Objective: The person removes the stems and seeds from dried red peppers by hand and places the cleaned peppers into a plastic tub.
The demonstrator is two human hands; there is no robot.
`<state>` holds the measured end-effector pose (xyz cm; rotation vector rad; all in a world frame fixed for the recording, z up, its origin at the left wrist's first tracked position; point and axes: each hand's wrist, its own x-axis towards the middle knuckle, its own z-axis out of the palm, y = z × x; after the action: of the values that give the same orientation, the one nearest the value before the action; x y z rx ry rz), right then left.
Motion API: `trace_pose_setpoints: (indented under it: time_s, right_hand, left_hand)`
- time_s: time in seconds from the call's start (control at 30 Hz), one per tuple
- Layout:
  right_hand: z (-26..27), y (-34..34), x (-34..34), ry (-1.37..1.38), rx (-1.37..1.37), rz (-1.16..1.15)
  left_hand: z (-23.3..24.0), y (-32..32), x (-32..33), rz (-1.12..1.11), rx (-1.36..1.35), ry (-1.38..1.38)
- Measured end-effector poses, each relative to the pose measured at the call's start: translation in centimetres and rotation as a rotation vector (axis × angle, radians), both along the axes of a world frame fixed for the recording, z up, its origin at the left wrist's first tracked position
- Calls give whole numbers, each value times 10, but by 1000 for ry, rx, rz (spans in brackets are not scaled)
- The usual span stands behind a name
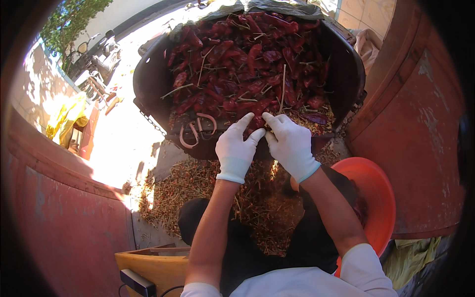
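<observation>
My left hand (235, 148), in a white knit glove, holds a dark red dried chili pepper (256, 124) between thumb and fingers. On the pepper's other side, my right hand (291, 143), gloved the same way, grips it too, so both sets of fingertips partly hide it. The hands are at the near edge of a dark metal cart bed (343, 74). A large heap of dried red chilies (237, 63) with pale stems fills the bed behind them. Left of my hands, two pink loop handles (190, 136), apparently of scissors, lie at the bed's lip.
Cut stems (174, 193) litter the ground below the bed and between my legs. An orange-red plastic basin (380, 193) stands by my right leg with dark red pieces inside. Red metal door panels (66, 215) flank me. A wooden stool or box (159, 269) is at lower left.
</observation>
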<state>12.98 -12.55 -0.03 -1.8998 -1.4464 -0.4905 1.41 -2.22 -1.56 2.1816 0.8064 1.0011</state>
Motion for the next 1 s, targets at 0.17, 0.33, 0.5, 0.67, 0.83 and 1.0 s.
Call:
trace_pose_setpoints:
  time_s: [0.17,0.33,0.5,0.67,0.83,1.0]
  right_hand:
    - [-9,-3,7,8,-44,54]
    - [-3,-7,7,51,-9,82]
    - [-2,-9,7,130,-3,114]
    - [2,-12,6,146,-24,106]
    - [7,-15,7,219,63,121]
    - [13,-20,6,244,87,132]
  left_hand:
    - [9,-6,-1,-20,-12,232]
    - [5,2,-4,-90,9,205]
    - [6,-1,-5,-86,54,204]
    - [7,-3,-8,-99,36,159]
    - [8,0,-11,-190,-371,68]
    - [14,-5,-7,-245,-604,129]
